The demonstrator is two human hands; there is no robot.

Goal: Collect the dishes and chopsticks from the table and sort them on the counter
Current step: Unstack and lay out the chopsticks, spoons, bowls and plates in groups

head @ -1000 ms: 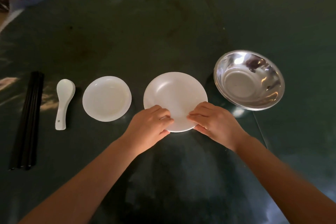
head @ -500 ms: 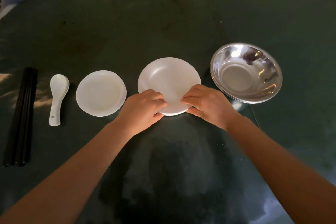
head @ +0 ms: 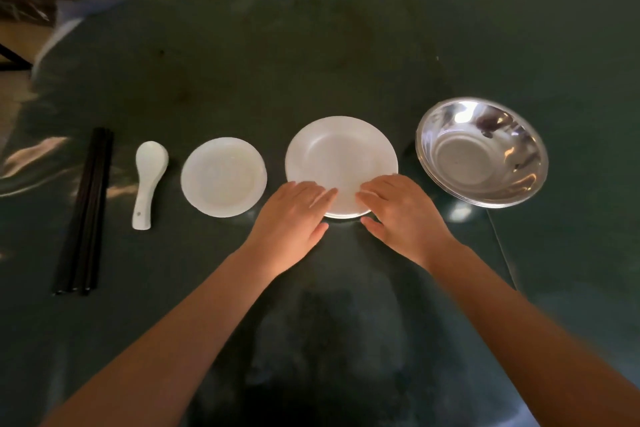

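- Table is filling the frame
- Steel bowl is sitting at right
- White plate is lying at centre, left hand and right hand resting flat fingers on its near rim, gripping nothing
- Saucer, spoon and chopsticks are lying to the left

left grip: bare hand, palm down, fingers extended and loosely spread, tips pointing inward toward the right grip, thumb below | right grip: bare hand, palm down, fingers extended toward the left grip, thumb splayed low | fingertips near, not touching | forearms: bare, converging from the lower corners
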